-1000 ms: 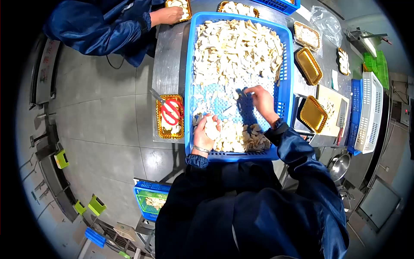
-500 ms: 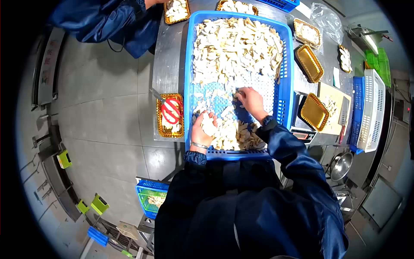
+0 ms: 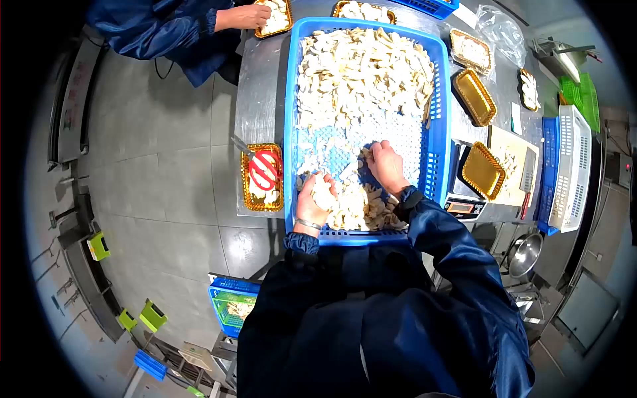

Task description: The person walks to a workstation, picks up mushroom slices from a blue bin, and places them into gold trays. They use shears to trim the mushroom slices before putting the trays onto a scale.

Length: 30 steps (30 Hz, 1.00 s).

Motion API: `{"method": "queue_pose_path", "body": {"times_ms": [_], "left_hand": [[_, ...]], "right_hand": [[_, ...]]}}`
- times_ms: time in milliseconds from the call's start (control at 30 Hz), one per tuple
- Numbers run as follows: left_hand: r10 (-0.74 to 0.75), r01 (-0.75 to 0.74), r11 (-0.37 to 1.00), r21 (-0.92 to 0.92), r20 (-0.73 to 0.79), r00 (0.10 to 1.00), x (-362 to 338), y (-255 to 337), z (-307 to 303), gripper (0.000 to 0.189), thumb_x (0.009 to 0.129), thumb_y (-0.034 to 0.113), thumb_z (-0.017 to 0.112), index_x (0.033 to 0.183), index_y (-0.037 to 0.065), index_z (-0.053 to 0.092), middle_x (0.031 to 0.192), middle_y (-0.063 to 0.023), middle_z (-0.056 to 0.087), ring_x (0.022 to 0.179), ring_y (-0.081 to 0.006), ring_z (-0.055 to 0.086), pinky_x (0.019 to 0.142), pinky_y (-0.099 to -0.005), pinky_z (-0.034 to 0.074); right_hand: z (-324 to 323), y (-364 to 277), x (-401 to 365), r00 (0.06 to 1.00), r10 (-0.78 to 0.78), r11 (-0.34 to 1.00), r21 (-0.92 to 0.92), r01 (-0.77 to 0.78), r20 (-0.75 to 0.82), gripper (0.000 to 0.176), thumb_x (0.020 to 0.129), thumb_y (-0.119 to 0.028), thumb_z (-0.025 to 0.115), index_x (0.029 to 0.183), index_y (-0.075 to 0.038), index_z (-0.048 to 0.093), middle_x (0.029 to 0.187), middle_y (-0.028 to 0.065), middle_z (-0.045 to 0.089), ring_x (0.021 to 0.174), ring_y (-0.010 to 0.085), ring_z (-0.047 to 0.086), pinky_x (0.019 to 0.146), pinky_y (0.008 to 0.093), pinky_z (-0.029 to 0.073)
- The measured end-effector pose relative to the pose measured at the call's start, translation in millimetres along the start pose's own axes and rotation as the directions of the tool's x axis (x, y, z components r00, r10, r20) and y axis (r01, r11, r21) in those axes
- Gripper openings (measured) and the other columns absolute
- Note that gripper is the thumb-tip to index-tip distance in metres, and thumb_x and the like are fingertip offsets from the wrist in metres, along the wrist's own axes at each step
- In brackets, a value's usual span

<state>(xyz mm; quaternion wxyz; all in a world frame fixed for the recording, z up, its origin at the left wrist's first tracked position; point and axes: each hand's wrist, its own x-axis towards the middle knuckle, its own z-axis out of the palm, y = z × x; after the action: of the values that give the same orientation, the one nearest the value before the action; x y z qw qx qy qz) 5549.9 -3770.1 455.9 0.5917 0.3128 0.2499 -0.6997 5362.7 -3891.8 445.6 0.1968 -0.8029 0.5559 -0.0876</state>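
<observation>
Pale mushroom slices fill the far half of a large blue perforated crate, and a smaller heap lies at its near end. My left hand is cupped palm up at the crate's near left, its fingers curled around several mushroom slices. Over the thinly covered middle, my right hand points away from me, knuckles up. Its fingers are drawn together on a small slice, partly hidden by the fingertips.
Left of the crate sits a gold tray holding slices and a red-and-white striped object. On the right are a gold tray on a scale, another gold tray, and a knife on a cutting board. A co-worker's hand touches a filled tray.
My right hand has shifted slightly down and stays near the crate's middle. My left hand keeps its slices almost in place. The co-worker's hand has come further into view over the tray.
</observation>
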Motion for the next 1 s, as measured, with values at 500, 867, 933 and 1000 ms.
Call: {"method": "queue_pose_path", "body": {"times_ms": [500, 867, 933, 1000], "left_hand": [[-0.018, 0.019, 1.0, 0.014, -0.022, 1.0, 3.1, -4.9, 2.9, 0.018, 0.088, 0.022, 0.055, 0.101, 0.009, 0.057, 0.097, -0.0069, 0.061, 0.092, -0.0227, 0.059, 0.075, -0.0328, 0.051], [-0.043, 0.044, 0.991, 0.124, -0.01, 0.999, 6.6, -15.6, 11.7, 0.019, 0.09, 0.025, 0.051, 0.099, 0.01, 0.056, 0.096, -0.007, 0.06, 0.09, -0.0227, 0.058, 0.075, -0.0359, 0.05], [-0.049, 0.052, 0.987, 0.153, -0.02, 0.999, 3.3, -22.2, 22.8, 0.022, 0.092, 0.029, 0.045, 0.097, 0.011, 0.056, 0.095, -0.0067, 0.06, 0.089, -0.0234, 0.058, 0.076, -0.0385, 0.049], [-0.065, 0.054, 0.98, 0.193, 0.055, 0.996, 6.4, -24.3, 19.3, 0.027, 0.094, 0.032, 0.039, 0.097, 0.011, 0.055, 0.096, -0.0064, 0.06, 0.089, -0.024, 0.058, 0.077, -0.0403, 0.049]], "right_hand": [[-22.5, 43.0, -40.1, 0.944, 0.298, 0.878, 0.348, -0.329, 0.142, 0.017, 0.079, -0.021, 0.061, 0.089, -0.008, 0.062, 0.08, 0.0139, 0.064, 0.075, 0.0291, 0.062, 0.063, 0.0371, 0.048], [-28.3, -5.6, -20.2, 0.891, 0.192, 0.68, 0.599, -0.422, 0.41, 0.021, 0.079, -0.026, 0.065, 0.083, -0.006, 0.066, 0.075, 0.0076, 0.065, 0.069, 0.0148, 0.061, 0.065, 0.0293, 0.047], [-36.5, -17.0, -24.2, 0.877, -0.048, 0.636, 0.691, -0.342, 0.479, 0.023, 0.081, -0.027, 0.063, 0.083, -0.004, 0.066, 0.068, 0.0048, 0.063, 0.059, 0.0129, 0.055, 0.061, 0.0282, 0.046], [-49.0, -32.0, -1.6, 0.918, 0.028, 0.831, 0.501, -0.241, 0.396, 0.023, 0.082, -0.028, 0.06, 0.08, -0.006, 0.066, 0.068, 0.0083, 0.063, 0.059, 0.0224, 0.058, 0.06, 0.0316, 0.046]]}}
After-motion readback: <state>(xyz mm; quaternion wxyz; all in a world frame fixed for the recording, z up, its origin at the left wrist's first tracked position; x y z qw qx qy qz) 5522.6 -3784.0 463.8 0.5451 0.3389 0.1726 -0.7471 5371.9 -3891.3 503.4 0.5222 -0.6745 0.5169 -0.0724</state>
